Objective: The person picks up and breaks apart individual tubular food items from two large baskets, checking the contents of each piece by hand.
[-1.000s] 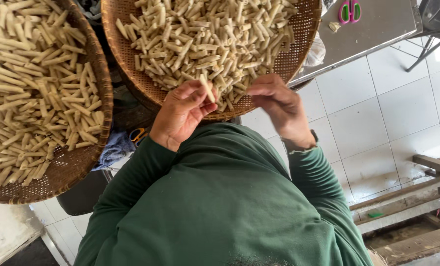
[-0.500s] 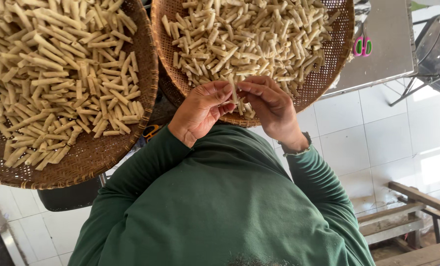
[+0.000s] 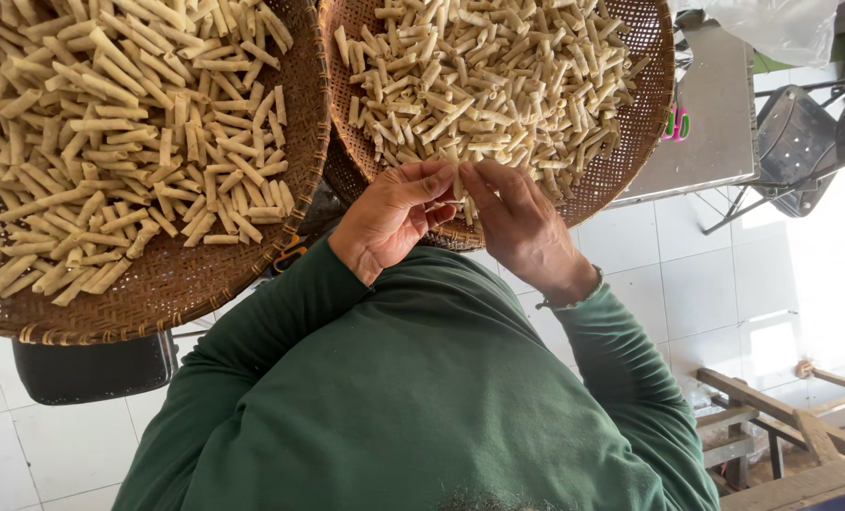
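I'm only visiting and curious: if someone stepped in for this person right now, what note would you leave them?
Left hand and right hand: fingertips pinch one small pale roll between them, over the near rim of the right basket.
Done: that basket and the left basket both hold heaps of rolls.
Left: the roll in hand; how many more cannot be told.
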